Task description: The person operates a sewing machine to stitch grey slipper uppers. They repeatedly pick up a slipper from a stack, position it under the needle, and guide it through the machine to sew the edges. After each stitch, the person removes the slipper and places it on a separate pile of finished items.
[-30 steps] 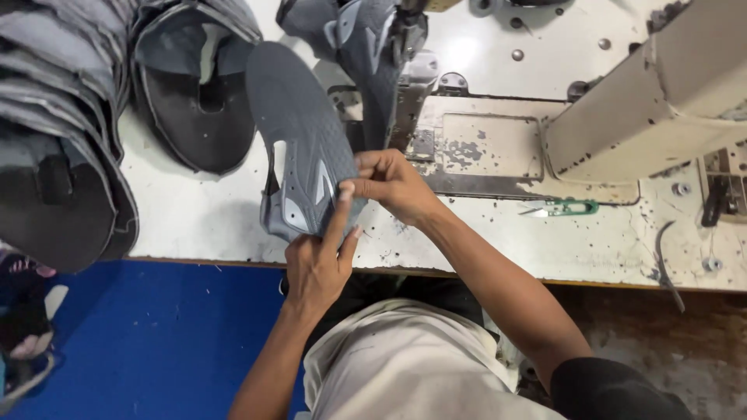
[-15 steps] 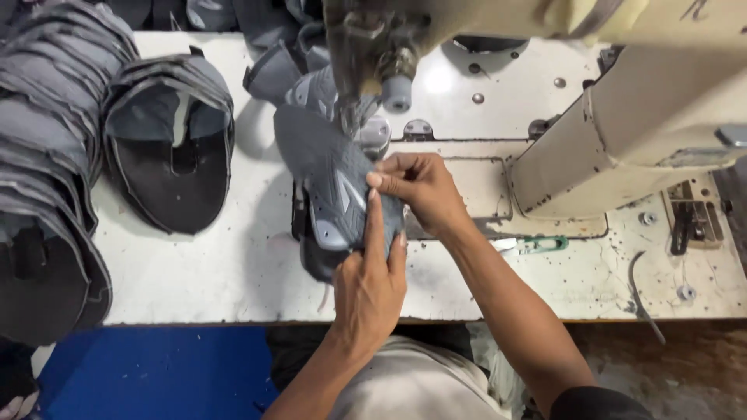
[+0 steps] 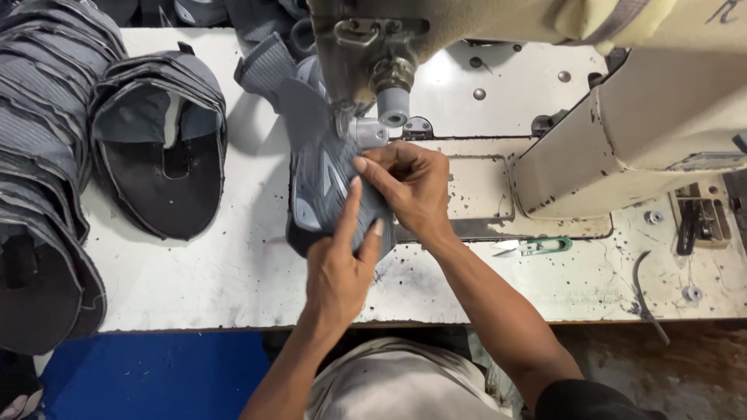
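Observation:
A grey shoe upper (image 3: pixel 315 159) with lighter grey patches lies on the white table (image 3: pixel 233 272), its far end under the needle head of a cream sewing machine (image 3: pixel 622 132). My left hand (image 3: pixel 342 268) presses on its near end, index finger stretched forward along the piece. My right hand (image 3: pixel 408 187) grips its right edge beside the presser foot (image 3: pixel 366 128), fingers curled over the fabric. Both hands touch each other over the piece.
Stacks of grey shoe uppers (image 3: pixel 159 148) fill the table's left side, with a taller pile (image 3: pixel 39 179) at the far left edge. Small green-handled thread snips (image 3: pixel 537 247) lie right of my right wrist. A blue floor (image 3: pixel 156 373) shows below the table.
The shoe upper has moved away from the table's front edge to under the machine head. Both hands followed it, and my view has come closer over the machine.

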